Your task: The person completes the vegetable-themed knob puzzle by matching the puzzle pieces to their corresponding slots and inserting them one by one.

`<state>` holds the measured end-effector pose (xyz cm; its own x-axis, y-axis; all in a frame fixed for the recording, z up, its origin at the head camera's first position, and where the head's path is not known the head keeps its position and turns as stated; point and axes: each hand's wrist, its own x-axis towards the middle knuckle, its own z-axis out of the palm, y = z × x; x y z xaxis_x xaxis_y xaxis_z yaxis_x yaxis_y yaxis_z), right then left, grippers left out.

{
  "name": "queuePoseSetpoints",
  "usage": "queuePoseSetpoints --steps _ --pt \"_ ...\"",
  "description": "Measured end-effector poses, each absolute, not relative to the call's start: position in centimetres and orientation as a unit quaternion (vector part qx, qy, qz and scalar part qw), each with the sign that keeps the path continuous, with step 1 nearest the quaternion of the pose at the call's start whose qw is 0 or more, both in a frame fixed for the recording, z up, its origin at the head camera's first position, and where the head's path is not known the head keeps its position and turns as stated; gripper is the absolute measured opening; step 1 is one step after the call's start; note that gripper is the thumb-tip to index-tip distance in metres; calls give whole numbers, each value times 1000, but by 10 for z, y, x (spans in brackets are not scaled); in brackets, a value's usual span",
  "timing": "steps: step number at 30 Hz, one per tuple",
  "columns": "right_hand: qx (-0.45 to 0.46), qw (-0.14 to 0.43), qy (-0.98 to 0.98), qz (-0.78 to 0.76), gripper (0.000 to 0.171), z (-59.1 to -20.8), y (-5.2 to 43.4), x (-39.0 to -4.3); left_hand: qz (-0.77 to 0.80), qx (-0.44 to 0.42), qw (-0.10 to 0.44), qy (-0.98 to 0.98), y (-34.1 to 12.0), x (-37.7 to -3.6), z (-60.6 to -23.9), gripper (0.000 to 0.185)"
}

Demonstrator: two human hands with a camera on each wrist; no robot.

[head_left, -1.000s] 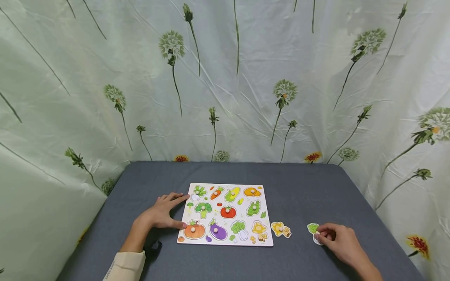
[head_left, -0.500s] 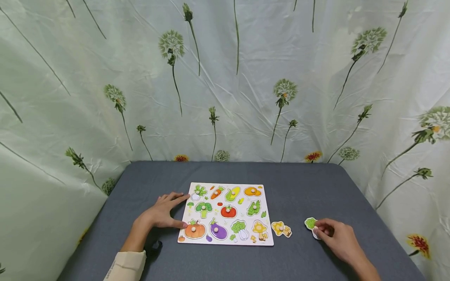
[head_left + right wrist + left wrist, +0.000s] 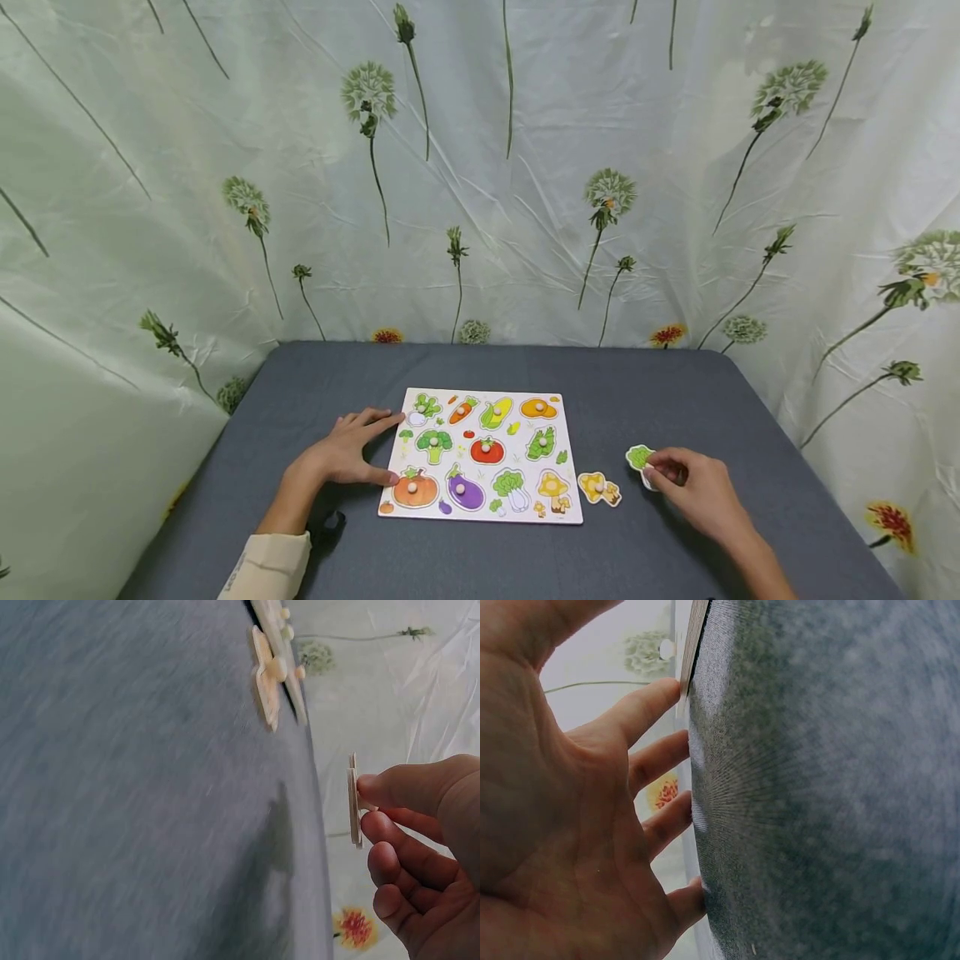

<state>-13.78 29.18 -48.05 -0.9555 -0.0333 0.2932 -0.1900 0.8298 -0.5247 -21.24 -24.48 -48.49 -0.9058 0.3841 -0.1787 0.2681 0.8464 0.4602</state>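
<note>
My right hand [image 3: 693, 492] pinches a bok choy puzzle piece [image 3: 639, 457] between thumb and fingers, to the right of the board. In the right wrist view the piece [image 3: 353, 806] appears edge-on, held up off the table by its knob. The white vegetable puzzle board [image 3: 517, 475] lies in the middle of the table. My left hand [image 3: 345, 450] spreads its fingers and thumb against the board's left edge; the left wrist view shows the left hand [image 3: 577, 802] palm on, fingers extended. Between the board and my right hand lies a yellow mushroom piece [image 3: 599, 488] with a knob.
Knobbed pieces such as the tomato [image 3: 487, 452], eggplant [image 3: 465, 492] and pumpkin [image 3: 416, 492] sit in the board. The bok choy picture [image 3: 512, 490] and mushroom picture [image 3: 553, 490] show no knob. A flowered curtain [image 3: 480, 167] surrounds the grey table [image 3: 480, 562].
My right hand has moved left and slightly away from me, lifting the bok choy piece toward the board. The left hand, board and mushroom piece stay in place.
</note>
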Motion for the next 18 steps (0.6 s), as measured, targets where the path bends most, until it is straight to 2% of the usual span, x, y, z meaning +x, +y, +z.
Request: queuePoseSetpoints --steps 12,18 --pt "90 138 -939 301 10 -470 260 -150 217 169 132 952 -243 -212 -483 108" --pt "93 117 -938 314 9 -463 241 -155 216 168 132 953 -243 -211 -481 108"
